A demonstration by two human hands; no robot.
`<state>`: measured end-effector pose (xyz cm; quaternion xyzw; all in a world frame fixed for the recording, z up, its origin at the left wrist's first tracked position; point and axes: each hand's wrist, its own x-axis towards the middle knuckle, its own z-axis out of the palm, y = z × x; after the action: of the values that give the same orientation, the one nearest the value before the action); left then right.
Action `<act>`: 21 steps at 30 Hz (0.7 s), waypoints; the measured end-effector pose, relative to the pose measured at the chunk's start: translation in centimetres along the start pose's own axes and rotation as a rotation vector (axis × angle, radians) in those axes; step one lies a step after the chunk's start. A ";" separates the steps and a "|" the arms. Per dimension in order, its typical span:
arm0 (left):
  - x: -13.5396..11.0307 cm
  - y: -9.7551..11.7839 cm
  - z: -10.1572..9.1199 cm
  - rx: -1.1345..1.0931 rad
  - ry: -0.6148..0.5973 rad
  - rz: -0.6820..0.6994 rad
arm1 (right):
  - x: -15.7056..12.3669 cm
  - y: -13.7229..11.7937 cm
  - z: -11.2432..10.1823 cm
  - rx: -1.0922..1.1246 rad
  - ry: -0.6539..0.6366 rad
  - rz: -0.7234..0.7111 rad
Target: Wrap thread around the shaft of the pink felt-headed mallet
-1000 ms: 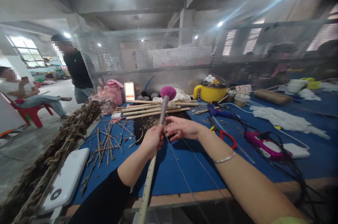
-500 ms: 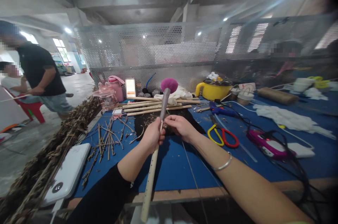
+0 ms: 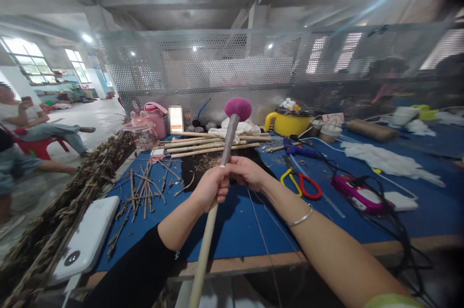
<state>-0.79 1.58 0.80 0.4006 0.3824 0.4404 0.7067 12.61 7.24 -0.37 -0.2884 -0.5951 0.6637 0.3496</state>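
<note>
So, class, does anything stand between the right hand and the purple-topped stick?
Nothing visible does: the right hand is at the lower end of the grey wrap, beside the left hand, which grips the stick. The scissors lie farther right.

Scissors (image 3: 301, 186) right of stick (image 3: 206, 245), pot (image 3: 293, 125) behind (power bank (image 3: 87, 238) left).

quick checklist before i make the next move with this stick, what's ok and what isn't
1. Left hand gripping the stick: ok, fingers closed around it below the grey wrap.
2. Right hand at the wrap's lower end: ok, fingertips there, beside the left hand.
3. Purple ball on the stick's top: ok.
4. Threads held by the right hand: cannot tell, fingers hide it.
5. Scissors apart from both hands: ok, off to the right.
6. Black mat free of scraps: not ok, bits lie on it.
</note>
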 end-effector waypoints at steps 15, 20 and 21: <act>0.9 -2.0 0.1 0.594 0.472 0.399 | -0.1 -0.4 0.1 -0.051 0.061 -0.055; 0.8 -1.6 0.1 0.545 0.514 0.417 | -0.2 -0.1 -0.1 -0.071 0.126 -0.071; 0.8 -1.6 0.1 0.541 0.516 0.423 | -0.1 0.0 -0.2 -0.073 0.135 -0.074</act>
<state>0.06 1.88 -0.79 0.5178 0.5575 0.5453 0.3517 12.84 7.27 -0.40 -0.3228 -0.6043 0.6070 0.4026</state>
